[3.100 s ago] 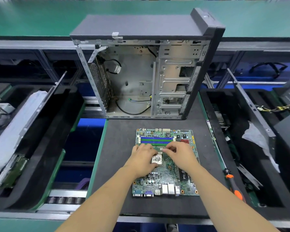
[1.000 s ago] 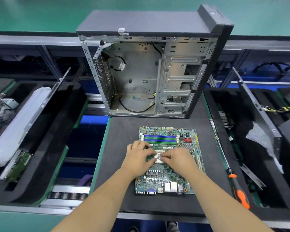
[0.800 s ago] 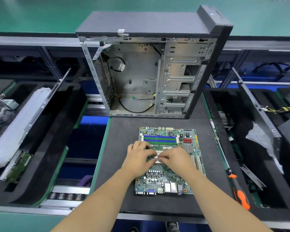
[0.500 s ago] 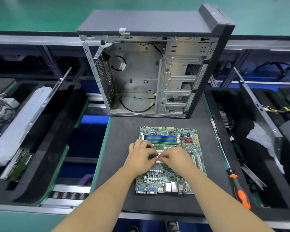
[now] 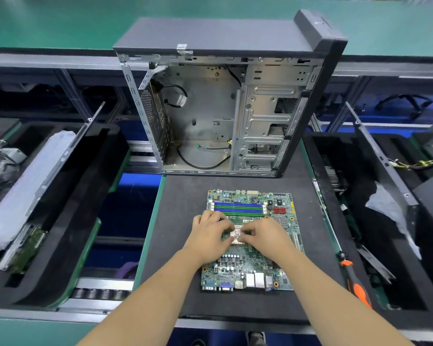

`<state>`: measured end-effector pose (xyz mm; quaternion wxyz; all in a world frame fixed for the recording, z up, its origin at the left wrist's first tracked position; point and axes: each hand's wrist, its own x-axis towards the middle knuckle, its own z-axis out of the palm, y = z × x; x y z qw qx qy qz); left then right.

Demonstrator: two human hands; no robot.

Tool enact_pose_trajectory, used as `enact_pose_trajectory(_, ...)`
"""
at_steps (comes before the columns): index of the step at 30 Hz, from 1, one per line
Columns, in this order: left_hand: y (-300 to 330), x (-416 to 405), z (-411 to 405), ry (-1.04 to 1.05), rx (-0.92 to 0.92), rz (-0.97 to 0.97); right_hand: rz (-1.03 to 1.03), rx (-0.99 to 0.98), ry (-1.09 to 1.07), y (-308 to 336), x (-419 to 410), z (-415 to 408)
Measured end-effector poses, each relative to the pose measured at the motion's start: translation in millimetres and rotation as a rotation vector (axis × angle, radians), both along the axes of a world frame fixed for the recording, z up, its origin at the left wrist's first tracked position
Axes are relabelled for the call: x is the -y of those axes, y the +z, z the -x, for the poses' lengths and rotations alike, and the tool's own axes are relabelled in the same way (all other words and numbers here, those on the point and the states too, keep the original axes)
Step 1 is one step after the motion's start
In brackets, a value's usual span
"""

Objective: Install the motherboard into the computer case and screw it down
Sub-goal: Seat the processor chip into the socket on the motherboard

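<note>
My left hand (image 5: 208, 236) and right hand (image 5: 268, 237), fingers curled onto the CPU socket (image 5: 236, 236) with grip unclear, rest mid-frame on the motherboard (image 5: 250, 268) lying flat on the counter (image 5: 183, 208), long axis pointing toward the open computer case (image 5: 225, 116) standing directly above.

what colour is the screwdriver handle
Orange and black; the screwdriver lies right of the motherboard, in the head view.

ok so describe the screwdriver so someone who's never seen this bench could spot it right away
Start at the black mat in front of the open computer case, where the motherboard lies. Go to the mat's right edge, near the person's right forearm. The screwdriver lies there, the only thing with an orange and black handle.
</note>
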<state>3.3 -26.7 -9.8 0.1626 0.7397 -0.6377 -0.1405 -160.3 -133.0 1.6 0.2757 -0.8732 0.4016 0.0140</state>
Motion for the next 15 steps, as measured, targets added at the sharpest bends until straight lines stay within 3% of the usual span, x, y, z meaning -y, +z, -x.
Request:
enact_pose_trajectory(3, 11, 8, 3, -0.056, 0.032, 0.028, 0.011, 0.111, -0.07, 1, -3, 11)
enact_pose_trajectory(8, 25, 23, 14, -0.141, 0.124, -0.088, 0.029, 0.245, -0.148, 5, -1, 19)
enact_pose_trajectory(15, 22, 19, 15, -0.089, 0.117, -0.146, -0.06, 0.225, -0.082, 11, -2, 18)
